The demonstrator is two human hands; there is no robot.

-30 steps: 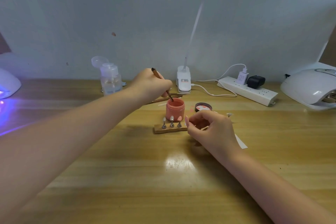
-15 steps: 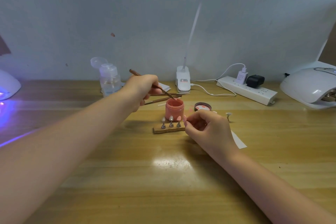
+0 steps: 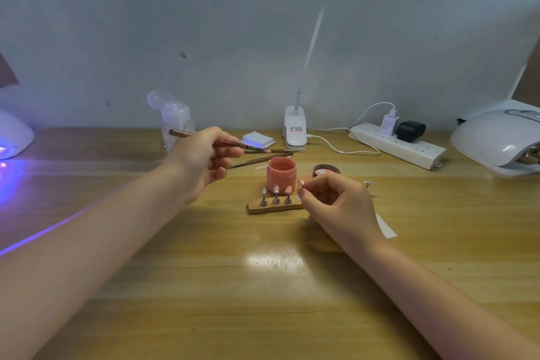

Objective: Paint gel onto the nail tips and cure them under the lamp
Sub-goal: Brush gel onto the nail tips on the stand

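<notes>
Head view: your left hand [image 3: 204,158] pinches a thin brush [image 3: 187,134] between thumb and fingers, held nearly level above the desk [image 3: 263,286]. The handle end sticks out to the left past the knuckles; the bristle end points right, up and to the left of the gel jar [image 3: 281,175] and clear of it. The bristle end is blurred, so I cannot tell whether there is gel on it.

The gel jar is pink, open and upright, just behind the wooden holder [image 3: 274,208]. Three nail tips [image 3: 275,190] stand on metal pegs on the holder, in a row.

Your right hand [image 3: 339,204] sits just right of the holder with its fingers curled, thumb and forefinger pinching something small at the holder's right end. It is too small to tell what it is. A white strip [image 3: 385,226] lies on the desk, partly under your wrist.

The jar's lid [image 3: 326,169] lies flat to the right of the jar. Two more brushes [image 3: 263,158] lie on the desk behind the jar, with a small white pad [image 3: 258,139] beyond them.

One curing lamp [image 3: 496,142] is at the far right edge of the desk. A second curing unit [image 3: 13,134] at the far left throws purple light across the desk. A pump bottle [image 3: 176,121], the clip lamp base [image 3: 295,128] and a power strip [image 3: 397,145] line the back wall.
</notes>
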